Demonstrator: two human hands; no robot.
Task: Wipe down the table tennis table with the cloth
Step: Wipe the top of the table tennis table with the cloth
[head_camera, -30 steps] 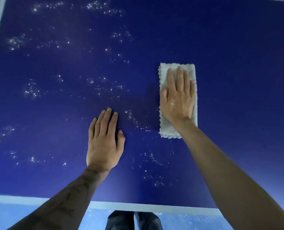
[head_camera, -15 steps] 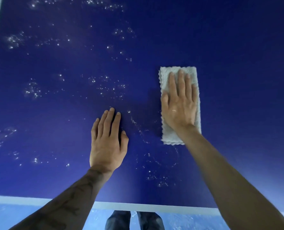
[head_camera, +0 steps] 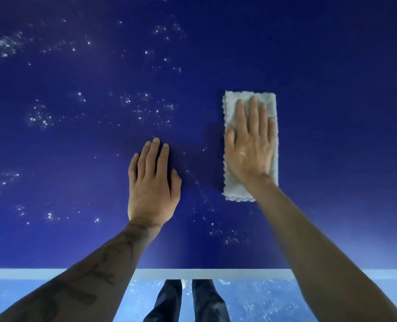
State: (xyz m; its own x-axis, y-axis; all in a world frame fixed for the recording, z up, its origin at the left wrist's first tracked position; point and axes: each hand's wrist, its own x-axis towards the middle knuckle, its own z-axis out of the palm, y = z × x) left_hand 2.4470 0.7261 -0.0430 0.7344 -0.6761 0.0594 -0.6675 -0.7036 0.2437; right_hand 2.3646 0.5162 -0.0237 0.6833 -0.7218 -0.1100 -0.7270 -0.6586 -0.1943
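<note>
A dark blue table tennis table (head_camera: 332,112) fills the view, speckled with white droplets (head_camera: 151,108) across its left and middle. A folded pale grey cloth (head_camera: 234,189) lies flat on the table right of centre. My right hand (head_camera: 248,145) presses flat on the cloth with straight fingers pointing away from me. To its left, my left hand (head_camera: 151,182) rests flat on the bare table surface, fingers together, holding nothing.
The table's white edge line (head_camera: 216,273) runs along the near side. Below it are a light blue floor (head_camera: 262,303) and my dark trouser legs (head_camera: 192,303). More droplet patches (head_camera: 39,117) lie at the far left.
My right hand has drawn the cloth a little toward me. My left hand stays planted on the table. The view has shifted slightly.
</note>
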